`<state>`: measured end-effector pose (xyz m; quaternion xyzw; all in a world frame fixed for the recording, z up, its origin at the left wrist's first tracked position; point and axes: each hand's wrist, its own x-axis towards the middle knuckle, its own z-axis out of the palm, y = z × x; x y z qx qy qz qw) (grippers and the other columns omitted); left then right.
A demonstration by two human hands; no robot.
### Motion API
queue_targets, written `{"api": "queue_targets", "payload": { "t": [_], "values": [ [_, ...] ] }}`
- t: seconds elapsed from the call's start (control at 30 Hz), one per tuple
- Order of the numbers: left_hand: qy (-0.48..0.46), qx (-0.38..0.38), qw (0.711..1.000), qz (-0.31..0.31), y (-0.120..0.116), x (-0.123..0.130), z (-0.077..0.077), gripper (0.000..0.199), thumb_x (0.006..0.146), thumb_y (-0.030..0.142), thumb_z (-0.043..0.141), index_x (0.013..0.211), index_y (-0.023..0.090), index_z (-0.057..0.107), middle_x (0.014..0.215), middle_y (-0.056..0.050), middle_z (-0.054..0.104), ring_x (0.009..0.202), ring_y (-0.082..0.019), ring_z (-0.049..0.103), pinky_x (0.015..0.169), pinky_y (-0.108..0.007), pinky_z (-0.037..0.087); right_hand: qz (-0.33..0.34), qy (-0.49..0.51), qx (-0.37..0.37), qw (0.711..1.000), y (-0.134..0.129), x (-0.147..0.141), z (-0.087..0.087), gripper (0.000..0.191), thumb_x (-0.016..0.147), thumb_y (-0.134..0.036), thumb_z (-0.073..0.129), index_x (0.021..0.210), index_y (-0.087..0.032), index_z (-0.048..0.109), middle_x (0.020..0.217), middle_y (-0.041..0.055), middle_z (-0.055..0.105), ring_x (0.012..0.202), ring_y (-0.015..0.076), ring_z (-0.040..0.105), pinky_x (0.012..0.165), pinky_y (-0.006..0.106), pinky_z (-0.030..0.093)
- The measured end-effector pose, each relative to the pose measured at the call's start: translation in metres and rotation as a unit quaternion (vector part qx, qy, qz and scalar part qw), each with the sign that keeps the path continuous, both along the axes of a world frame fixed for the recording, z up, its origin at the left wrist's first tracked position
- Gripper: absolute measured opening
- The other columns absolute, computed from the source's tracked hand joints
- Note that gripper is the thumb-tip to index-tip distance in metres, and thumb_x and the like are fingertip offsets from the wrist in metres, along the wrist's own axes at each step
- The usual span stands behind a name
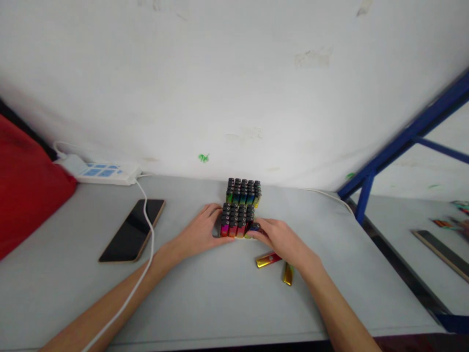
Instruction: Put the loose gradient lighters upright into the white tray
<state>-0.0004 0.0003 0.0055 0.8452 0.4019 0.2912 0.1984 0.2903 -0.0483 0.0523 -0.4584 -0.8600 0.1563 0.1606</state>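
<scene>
Upright lighters stand packed in rows in a front block (234, 220), with black tops and pink, red and yellow bodies. Close behind it is a second block of lighters (244, 191) with green, blue and yellow bodies. My left hand (205, 226) grips the front block's left side, thumb along the near face and fingers toward the back. At the front right corner, my right hand (276, 234) pinches a dark-topped lighter (254, 227) against the block. Two loose lighters lie near my right wrist, a red-and-gold lighter (268, 259) and a gold lighter (288, 274).
On the grey table (205, 303), a black phone (134, 230) lies to the left. A white cable (149, 220) runs over it and across my left forearm from a power strip (106, 173). A red bag-like object (25, 186) is far left; a blue metal frame (395, 142) stands right.
</scene>
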Motion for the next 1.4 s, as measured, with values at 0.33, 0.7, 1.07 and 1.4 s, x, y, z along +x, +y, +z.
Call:
{"api": "queue_targets", "payload": {
  "t": [0.33,0.7,1.07,1.4],
  "values": [
    [0.015,-0.007,1.000,0.004,0.001,-0.001,0.000,0.070,0.084,0.066,0.092,0.134,0.021,0.073,0.145,-0.018,0.070,0.142,-0.041,0.064,0.124,-0.057,0.055,-0.057,0.058,0.007,0.997,0.006,0.015,0.000,0.053,0.113,-0.062,0.060,0.080,-0.022,0.070,0.074,0.0023,0.072,0.066,0.0182,0.062,0.068,0.031,0.042],
    [0.012,-0.007,1.000,-0.022,0.004,-0.003,-0.002,0.069,0.087,0.069,0.088,0.137,0.023,0.076,0.145,-0.016,0.071,0.142,-0.040,0.065,0.127,-0.057,0.053,-0.077,0.043,-0.070,0.994,0.018,0.058,-0.008,0.029,0.096,-0.028,0.086,0.123,-0.020,0.080,0.101,0.0067,0.080,0.091,0.0243,0.073,0.085,0.034,0.055],
    [0.005,-0.041,0.998,-0.040,0.008,-0.014,0.003,0.073,0.082,0.061,0.095,0.139,0.021,0.075,0.150,-0.016,0.070,0.142,-0.040,0.066,0.129,-0.058,0.053,-0.151,0.250,-0.037,0.956,0.024,0.051,-0.018,0.036,0.103,-0.045,0.071,0.131,-0.024,0.077,0.111,0.0069,0.071,0.069,0.0160,0.064,0.080,0.038,0.059],
    [0.003,-0.038,0.998,-0.053,0.012,-0.020,-0.001,0.079,0.079,0.066,0.095,0.142,0.023,0.075,0.151,-0.016,0.069,0.141,-0.042,0.068,0.127,-0.060,0.055,-0.216,0.593,-0.208,0.748,0.022,0.009,-0.010,0.060,0.064,-0.064,0.102,0.102,-0.023,0.081,0.089,0.0038,0.073,0.081,0.0193,0.062,0.073,0.033,0.052]
  ]
}}
